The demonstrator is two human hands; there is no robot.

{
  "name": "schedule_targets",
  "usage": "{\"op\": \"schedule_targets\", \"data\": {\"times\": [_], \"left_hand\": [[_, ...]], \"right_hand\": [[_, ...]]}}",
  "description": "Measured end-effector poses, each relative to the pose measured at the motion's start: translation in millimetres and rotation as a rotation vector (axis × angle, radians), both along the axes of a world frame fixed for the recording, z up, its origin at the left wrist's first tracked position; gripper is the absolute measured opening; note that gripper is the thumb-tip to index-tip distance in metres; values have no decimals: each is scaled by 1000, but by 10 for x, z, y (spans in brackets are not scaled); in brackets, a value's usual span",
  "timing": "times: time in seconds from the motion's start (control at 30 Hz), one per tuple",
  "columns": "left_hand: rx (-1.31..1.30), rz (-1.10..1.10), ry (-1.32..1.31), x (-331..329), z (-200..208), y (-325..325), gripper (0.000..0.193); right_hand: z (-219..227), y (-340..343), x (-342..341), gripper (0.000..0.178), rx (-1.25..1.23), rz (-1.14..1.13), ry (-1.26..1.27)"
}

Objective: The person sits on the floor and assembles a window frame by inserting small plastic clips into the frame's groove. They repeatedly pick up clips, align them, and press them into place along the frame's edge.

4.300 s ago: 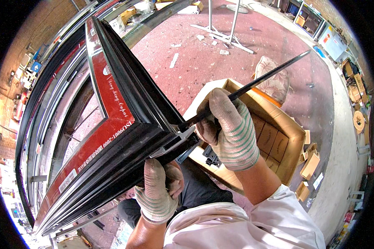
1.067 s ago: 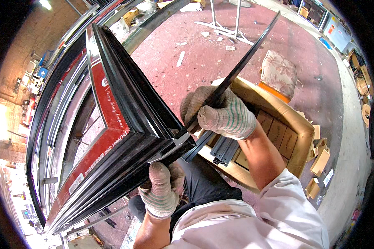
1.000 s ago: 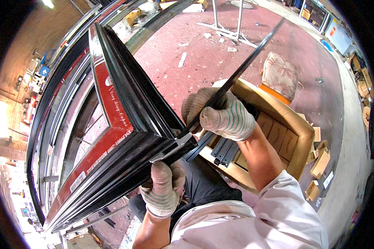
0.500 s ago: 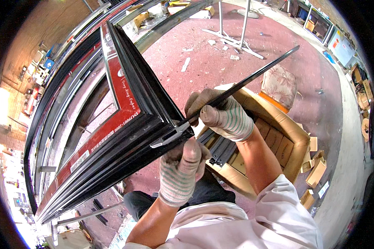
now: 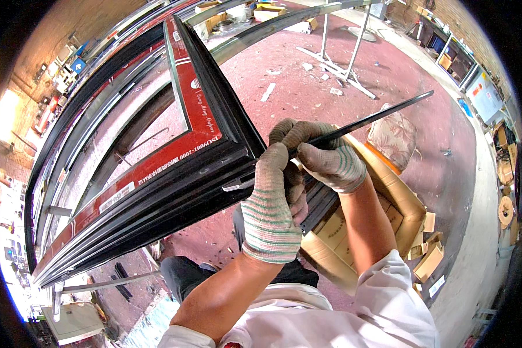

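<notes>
My right hand (image 5: 333,162), in a striped knit glove, is closed around a long, thin black strip (image 5: 383,113) that points up to the far right. My left hand (image 5: 271,217), gloved alike, is beside it, thumb and fingers pinched at the strip's near end; the fingertips hide that end. Both hands are at the near right corner of a black frame (image 5: 180,194) with red printed film (image 5: 202,113) on its face. A small silver piece (image 5: 238,187) sits on the frame's side, left of my left hand.
Below my right arm stands an open cardboard box (image 5: 409,214) holding black strips and smaller boxes. A patterned cushioned stool (image 5: 393,139) is beyond it. White metal stand legs (image 5: 336,72) rise from the red floor, amid scraps. Small cartons (image 5: 429,262) lie at right.
My left hand has risen from beneath the frame's corner to the strip's near end, meeting my right hand. The strip's near end has come away from the silver piece. The view has shifted slightly.
</notes>
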State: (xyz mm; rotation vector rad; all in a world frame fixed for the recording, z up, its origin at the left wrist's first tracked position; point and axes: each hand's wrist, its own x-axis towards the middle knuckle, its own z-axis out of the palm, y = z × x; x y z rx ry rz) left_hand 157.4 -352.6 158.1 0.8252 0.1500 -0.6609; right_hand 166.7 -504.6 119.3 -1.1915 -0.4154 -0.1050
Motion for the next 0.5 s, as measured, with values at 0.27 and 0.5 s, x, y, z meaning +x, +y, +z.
{"op": "schedule_targets", "data": {"times": [0.27,0.5], "left_hand": [[111,-6,-6,2,68,-26,44],[53,17,-110,13,7,-45,41]], "right_hand": [[178,30,-564,24,-626,-470,351],[766,-102,-499,47,-1375,-830,-571]]}}
